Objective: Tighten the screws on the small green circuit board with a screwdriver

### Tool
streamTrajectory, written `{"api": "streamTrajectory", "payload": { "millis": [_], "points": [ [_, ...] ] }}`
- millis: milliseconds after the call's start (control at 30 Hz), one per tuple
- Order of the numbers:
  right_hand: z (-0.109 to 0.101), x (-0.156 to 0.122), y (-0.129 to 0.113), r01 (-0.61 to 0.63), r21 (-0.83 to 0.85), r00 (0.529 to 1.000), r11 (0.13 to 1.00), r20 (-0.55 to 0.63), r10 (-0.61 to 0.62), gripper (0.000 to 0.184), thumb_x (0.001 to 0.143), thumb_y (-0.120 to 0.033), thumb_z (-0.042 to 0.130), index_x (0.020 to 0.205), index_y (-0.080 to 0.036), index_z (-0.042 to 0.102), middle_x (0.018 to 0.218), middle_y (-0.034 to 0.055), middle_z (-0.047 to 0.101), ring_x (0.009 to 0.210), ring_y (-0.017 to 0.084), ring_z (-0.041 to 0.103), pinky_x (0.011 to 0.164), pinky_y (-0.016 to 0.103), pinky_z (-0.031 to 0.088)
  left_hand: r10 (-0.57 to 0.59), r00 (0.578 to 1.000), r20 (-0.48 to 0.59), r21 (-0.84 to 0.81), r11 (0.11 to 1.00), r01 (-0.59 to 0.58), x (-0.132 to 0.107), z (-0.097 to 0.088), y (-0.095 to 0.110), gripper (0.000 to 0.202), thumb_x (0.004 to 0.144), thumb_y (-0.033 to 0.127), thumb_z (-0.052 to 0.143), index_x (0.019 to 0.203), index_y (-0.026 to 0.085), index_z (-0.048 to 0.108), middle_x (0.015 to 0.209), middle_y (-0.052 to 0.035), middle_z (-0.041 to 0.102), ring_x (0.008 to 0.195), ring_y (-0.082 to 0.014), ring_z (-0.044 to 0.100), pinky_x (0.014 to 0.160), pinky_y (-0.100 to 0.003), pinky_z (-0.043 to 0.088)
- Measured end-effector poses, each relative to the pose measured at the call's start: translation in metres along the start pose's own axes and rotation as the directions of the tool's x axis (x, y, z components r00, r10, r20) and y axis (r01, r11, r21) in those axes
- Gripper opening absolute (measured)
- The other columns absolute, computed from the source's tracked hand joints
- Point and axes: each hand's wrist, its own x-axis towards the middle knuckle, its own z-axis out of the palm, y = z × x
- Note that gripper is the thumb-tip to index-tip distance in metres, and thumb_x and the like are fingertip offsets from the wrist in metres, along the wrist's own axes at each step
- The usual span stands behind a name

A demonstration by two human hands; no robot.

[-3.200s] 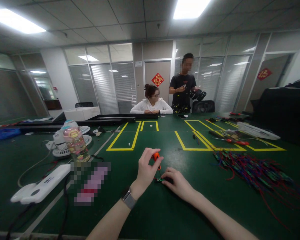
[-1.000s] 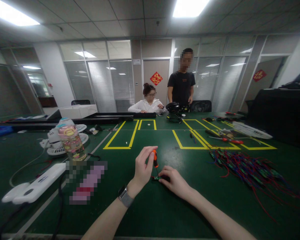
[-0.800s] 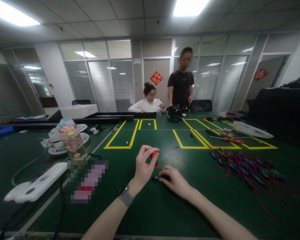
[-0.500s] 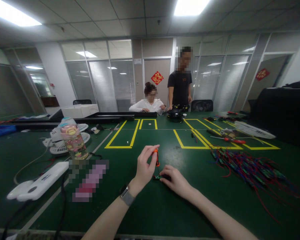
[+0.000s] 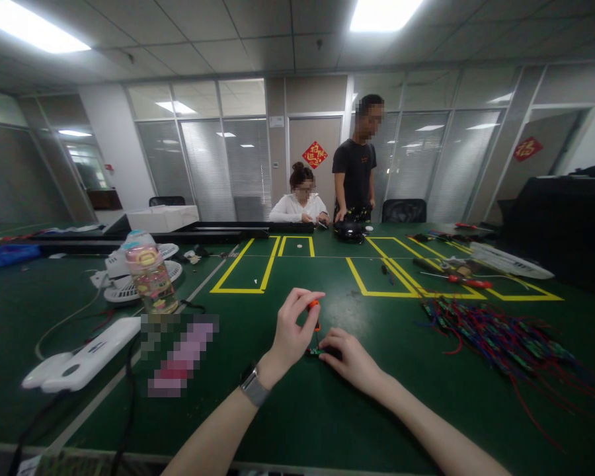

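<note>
Left hand [image 5: 291,332] up off the table, thumb and fingertips pinching the orange screwdriver [image 5: 315,311], which stands nearly upright. Its tip comes down just below the hand onto the small green board [image 5: 313,352]. Right hand [image 5: 353,361] lies low just beside it, fingers together, pinning that board to the green table [image 5: 327,416]. A watch [image 5: 254,387] sits on the left wrist. Well out beyond the right hand sprawls a tangle of red and blue wires [image 5: 500,334]; well off to the left hand's side, a bottle [image 5: 149,277].

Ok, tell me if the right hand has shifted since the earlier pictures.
No. The right hand still presses the small board at the same spot below the yellow tape corner.
</note>
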Motion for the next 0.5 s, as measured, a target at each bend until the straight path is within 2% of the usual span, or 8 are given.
{"api": "streamTrajectory", "payload": {
  "millis": [133, 200, 333, 500],
  "points": [
    [0.0013, 0.0008, 0.0011, 0.004, -0.001, 1.000, 1.000, -0.003, -0.004, 0.012, 0.084, -0.012, 0.062, 0.090, -0.017, 0.071, 0.093, 0.0058, 0.064, 0.089, 0.020, 0.060, 0.080, 0.029, 0.048, 0.012, 1.000, -0.006, 0.017, 1.000, -0.012, 0.0010, 0.0007, 0.0002, 0.015, 0.090, 0.018, 0.056, 0.099, 0.020, 0.068, 0.090, -0.0032, 0.055, 0.084, -0.0152, 0.057, 0.075, -0.027, 0.048],
    [0.0018, 0.0010, 0.0014, 0.007, -0.001, 1.000, 1.000, -0.005, -0.007, 0.012, 0.084, -0.012, 0.062, 0.090, -0.017, 0.071, 0.093, 0.0057, 0.064, 0.088, 0.020, 0.060, 0.080, 0.029, 0.048, 0.017, 1.000, -0.013, 0.015, 1.000, -0.017, 0.0008, 0.0007, 0.0013, 0.017, 0.090, 0.019, 0.057, 0.103, 0.020, 0.068, 0.092, -0.0037, 0.055, 0.085, -0.0155, 0.057, 0.077, -0.027, 0.048],
    [0.0014, 0.0007, 0.0011, 0.005, 0.002, 1.000, 1.000, -0.003, -0.005, 0.011, 0.085, -0.013, 0.063, 0.091, -0.018, 0.071, 0.093, 0.0052, 0.064, 0.088, 0.020, 0.060, 0.079, 0.029, 0.047, -0.007, 1.000, 0.002, -0.018, 1.000, 0.007, 0.0001, 0.0006, 0.0014, 0.027, 0.095, 0.015, 0.046, 0.116, 0.021, 0.063, 0.100, -0.0055, 0.059, 0.093, -0.0159, 0.059, 0.081, -0.028, 0.048],
    [0.0007, 0.0002, 0.0005, -0.006, -0.006, 1.000, 1.000, 0.006, 0.006, 0.012, 0.085, -0.014, 0.062, 0.092, -0.018, 0.071, 0.093, 0.0058, 0.064, 0.089, 0.020, 0.060, 0.079, 0.029, 0.047, 0.004, 1.000, -0.015, 0.015, 1.000, -0.004, 0.0004, 0.0013, -0.0005, 0.023, 0.094, 0.016, 0.050, 0.111, 0.020, 0.064, 0.094, -0.0043, 0.060, 0.086, -0.0156, 0.059, 0.077, -0.028, 0.049]
  ]
}}
